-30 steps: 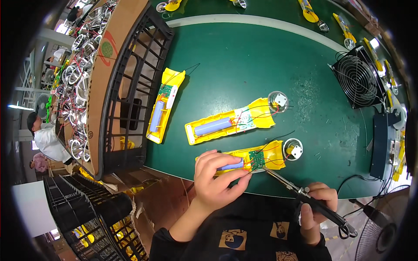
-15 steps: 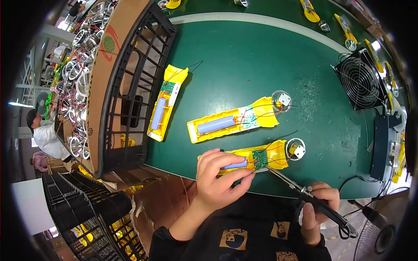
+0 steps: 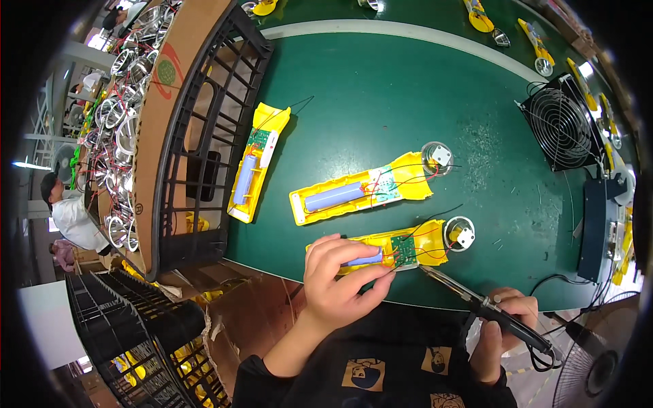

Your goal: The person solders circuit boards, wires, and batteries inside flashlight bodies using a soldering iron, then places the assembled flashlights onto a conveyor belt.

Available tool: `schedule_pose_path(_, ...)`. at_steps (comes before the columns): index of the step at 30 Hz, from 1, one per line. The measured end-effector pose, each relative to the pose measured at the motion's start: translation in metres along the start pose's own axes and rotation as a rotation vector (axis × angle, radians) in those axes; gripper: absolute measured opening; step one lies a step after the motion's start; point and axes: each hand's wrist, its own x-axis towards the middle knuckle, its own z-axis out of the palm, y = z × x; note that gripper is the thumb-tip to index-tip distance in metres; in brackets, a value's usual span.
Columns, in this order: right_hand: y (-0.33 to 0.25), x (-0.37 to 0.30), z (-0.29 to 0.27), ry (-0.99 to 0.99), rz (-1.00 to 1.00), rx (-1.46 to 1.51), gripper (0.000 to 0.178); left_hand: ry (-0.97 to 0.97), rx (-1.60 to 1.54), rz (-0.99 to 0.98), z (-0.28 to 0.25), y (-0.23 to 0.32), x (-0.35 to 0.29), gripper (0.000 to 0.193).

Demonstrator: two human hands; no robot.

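My left hand (image 3: 340, 275) is closed over the left end of the nearest yellow flashlight housing (image 3: 430, 243), covering part of its purple battery (image 3: 364, 257). In that housing lies a green circuit board (image 3: 404, 250) with red and black wires. A round silver reflector (image 3: 459, 234) is wired at its right end. My right hand (image 3: 503, 326) grips the black handle of a soldering iron (image 3: 507, 319); its tip is just off the board's lower right side, close to the housing's edge. Beyond lie a second open housing (image 3: 408, 163) with a battery and reflector, and a third housing (image 3: 253, 163) at the left.
A black plastic crate (image 3: 204, 136) and a cardboard box (image 3: 160, 122) of silver reflectors border the left. At the right stand a square black fan (image 3: 561, 126) and a dark blue box (image 3: 598, 231) with cables. Wire clippings lie on the green table (image 3: 340, 88).
The soldering iron has drawn back slightly, down and to the right, so its tip is off the circuit board. My left hand keeps its hold on the housing.
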Motion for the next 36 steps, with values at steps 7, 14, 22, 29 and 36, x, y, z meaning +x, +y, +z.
schedule_pose_path(7, 0.005, -0.005, -0.001, 0.095, 0.022, 0.030, 0.030, 0.002, 0.005, -0.021, 0.001, 0.002, 0.000, 0.019)
schedule_pose_path(14, 0.014, 0.005, -0.019, 0.281, -0.020, 0.047, 0.042, -0.183, -0.009, -0.137, -0.019, 0.012, 0.017, 0.038)
schedule_pose_path(22, 0.028, 0.014, -0.059, 0.406, -0.025, 0.114, 0.036, -0.502, 0.195, -0.138, -0.032, 0.038, 0.067, 0.041)
schedule_pose_path(29, 0.021, 0.001, -0.080, 0.244, 0.327, 0.255, 0.035, -0.419, 0.292, -0.170, -0.042, 0.042, 0.190, 0.037)
schedule_pose_path(36, 0.018, 0.012, -0.081, 0.266, 0.311, 0.271, 0.029, -0.277, 0.436, -0.280, 0.064, -0.056, 0.387, 0.048)
